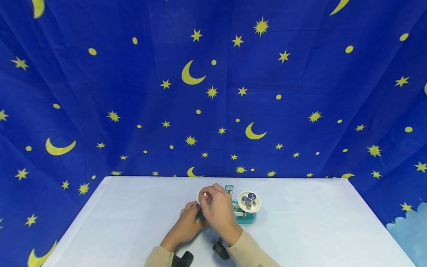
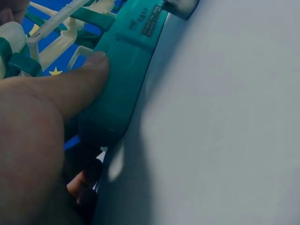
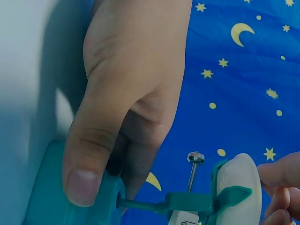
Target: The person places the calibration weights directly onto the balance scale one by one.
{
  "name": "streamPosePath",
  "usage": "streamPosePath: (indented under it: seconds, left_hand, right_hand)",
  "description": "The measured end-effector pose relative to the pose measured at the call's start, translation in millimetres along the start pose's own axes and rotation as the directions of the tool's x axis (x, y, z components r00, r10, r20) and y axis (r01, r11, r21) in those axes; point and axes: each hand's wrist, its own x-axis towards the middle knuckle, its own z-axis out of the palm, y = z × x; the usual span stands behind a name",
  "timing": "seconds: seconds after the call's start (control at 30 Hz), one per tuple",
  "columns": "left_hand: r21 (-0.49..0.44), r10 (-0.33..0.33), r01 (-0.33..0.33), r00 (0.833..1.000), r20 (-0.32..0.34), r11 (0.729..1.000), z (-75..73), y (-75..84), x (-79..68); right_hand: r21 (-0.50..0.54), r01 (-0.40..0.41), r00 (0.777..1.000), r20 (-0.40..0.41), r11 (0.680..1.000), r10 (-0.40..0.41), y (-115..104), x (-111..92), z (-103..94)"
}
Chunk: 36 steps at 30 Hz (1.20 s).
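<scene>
A teal balance scale point(image 1: 245, 219) with two white pans stands on the table. My left hand point(image 1: 188, 223) grips the left end of its base point(image 2: 124, 70), thumb across the front and other fingers behind. Over the left pan point(image 3: 239, 192) my right hand point(image 1: 218, 208) is bent, its fingertips close together at the pan; whatever lies between them I cannot tell. Several shiny metal weights point(image 1: 248, 200) sit in the right pan point(image 1: 257, 208). Part of the beam and most of the left pan are hidden behind my right hand in the head view.
A white cloth covers the table point(image 1: 317, 222). Behind it hangs a blue curtain point(image 1: 227, 104) with yellow moons and stars. Black wrist-camera gear point(image 1: 220, 249) shows near my right sleeve, and more point(image 1: 182, 259) by the left one.
</scene>
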Motion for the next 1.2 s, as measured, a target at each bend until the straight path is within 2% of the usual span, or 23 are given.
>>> streamPosePath:
  seconds: [0.43, 0.93, 1.2]
  left_hand:
    - [0.009, 0.008, -0.008, 1.0, 0.0, 1.0, 0.4, -1.8, 0.9]
    - [-0.004, -0.006, 0.006, 1.0, 0.009, 1.0, 0.0, -2.3, 0.9]
    - [0.007, 0.017, -0.017, 1.0, 0.0, 1.0, 0.5, -3.3, 1.1]
  right_hand:
    - [-0.033, -0.082, 0.993, 0.078, 0.996, 0.085, -0.9, 3.3, 3.4]
    - [-0.103, -0.046, 0.994, 0.095, 0.994, 0.056, -1.1, 5.1, 5.0]
    - [-0.115, -0.055, 0.993, 0.094, 0.992, 0.066, -2.0, 4.2, 5.4]
